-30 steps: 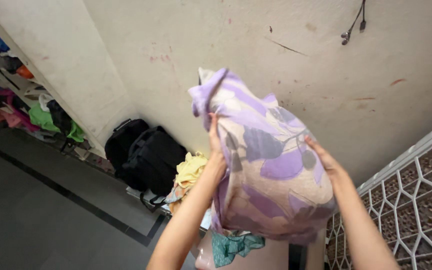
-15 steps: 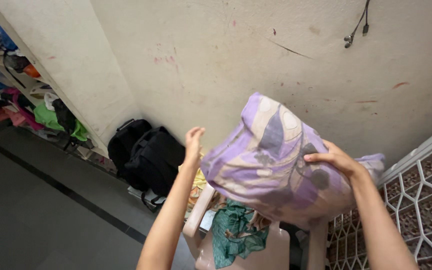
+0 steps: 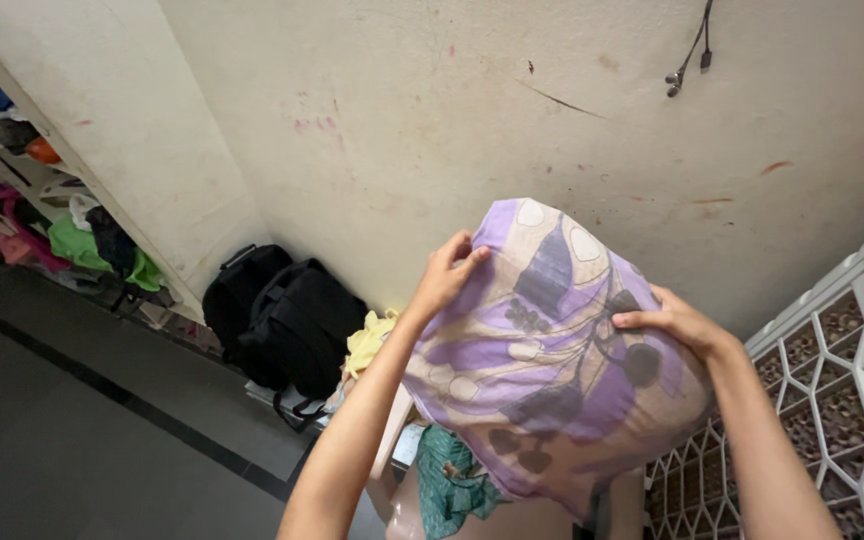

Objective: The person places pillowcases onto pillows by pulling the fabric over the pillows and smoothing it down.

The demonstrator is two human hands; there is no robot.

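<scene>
A purple and cream pillow [image 3: 552, 350], its cover printed with large leaf and dot shapes in grey and dark purple, is held up in the air in front of a pale, scuffed wall [image 3: 402, 130]. It hangs between the person's two hands, tilted so that its upper end points up and away and its lower end sags toward the person.

The left hand [image 3: 447, 275] grips the pillow's upper left edge, the fingers curled over the fabric and closed on it. The right hand [image 3: 677, 322] lies against the pillow's right side, the fingers spread and bent across the cover, pressing on it; whether the thumb closes round the far side cannot be told.

Directly below the pillow and between the two forearms stands a pinkish plastic chair [image 3: 402, 470] with a crumpled teal cloth [image 3: 452, 480] on its seat. Just below and to the left of the left hand lies a yellow cloth [image 3: 370, 340], and further left of it two black backpacks [image 3: 287, 320] lean against the base of the wall. Well off to the left, past a wall corner, shelves [image 3: 22, 200] hold bunched clothes in green, pink and other colours. Below and to the right of the right hand runs a white lattice grille [image 3: 832, 390]. High above the right hand a dark cord [image 3: 687, 55] dangles on the wall. A dark floor [image 3: 62, 440] spreads out at lower left.
</scene>
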